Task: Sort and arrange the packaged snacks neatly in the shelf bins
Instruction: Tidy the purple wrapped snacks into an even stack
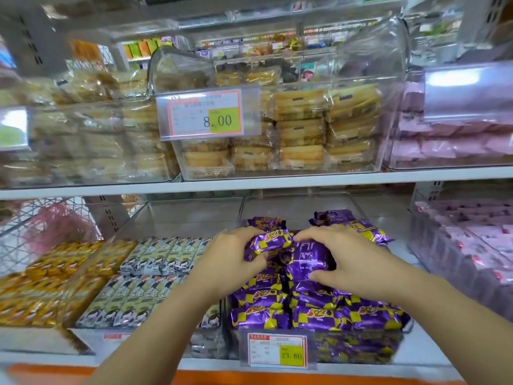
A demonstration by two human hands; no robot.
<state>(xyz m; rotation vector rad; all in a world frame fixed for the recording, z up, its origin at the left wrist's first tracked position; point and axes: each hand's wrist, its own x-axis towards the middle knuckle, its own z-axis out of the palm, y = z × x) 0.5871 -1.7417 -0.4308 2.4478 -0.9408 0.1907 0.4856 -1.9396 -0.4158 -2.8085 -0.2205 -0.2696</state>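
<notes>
Shop shelves (305, 177) carry clear snack bins. Over the lower purple-packet bin (299, 209), the left hand (230, 254) has its grip curled round a purple-and-yellow packet (270, 241). The right hand (341, 254) grips a purple packet (308, 258) touching it.

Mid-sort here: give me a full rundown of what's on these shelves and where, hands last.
purple snack packs: many, purple and yellow, clear bin, lower shelf centre-right
white snack packs: many, white and pale green, lower bin left of the purple one
golden snack packs: many, gold, lower shelf far left
pastry packs: many, stacked, beige, lidded clear bin on the upper shelf centre; similar blurred ones to its left
pink packs: many, pink, upper and lower bins at right
price tags: two readable, white, red and yellow; 8.00 on the pastry bin, 23.60 on the purple bin
left hand: grips one of the purple snack packs
right hand: grips another beside it
</notes>
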